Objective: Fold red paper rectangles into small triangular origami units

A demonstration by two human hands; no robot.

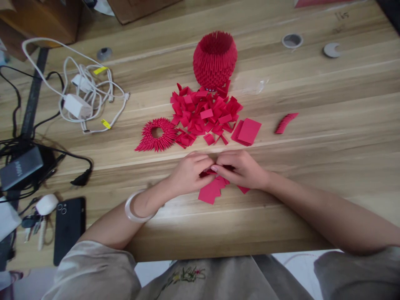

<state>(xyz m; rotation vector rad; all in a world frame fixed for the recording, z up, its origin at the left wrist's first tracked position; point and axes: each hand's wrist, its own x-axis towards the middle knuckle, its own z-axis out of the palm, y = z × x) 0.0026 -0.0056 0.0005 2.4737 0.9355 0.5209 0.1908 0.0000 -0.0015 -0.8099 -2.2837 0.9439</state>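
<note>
Near the front of the table, my left hand (193, 173) and my right hand (242, 168) meet with fingertips closed on a small piece of red paper (212, 171). The fingers partly cover it, so its folds cannot be made out. Beneath the hands lie flat red paper pieces (210, 192), overlapping each other. Just beyond is a heap of small folded red paper pieces (203, 110), with a stack of red paper rectangles (248, 132) at its right. A spiky red ring of folded paper (168, 132) rests at the heap's left. Behind it stands a round red folded-paper vase (215, 60).
A short curved strip of joined red pieces (285, 123) lies to the right. On the left are white chargers with tangled cables (78, 106), a black power adapter (21, 168), a phone (69, 227) and keys (33, 223). Cardboard boxes (59, 21) stand at the back left.
</note>
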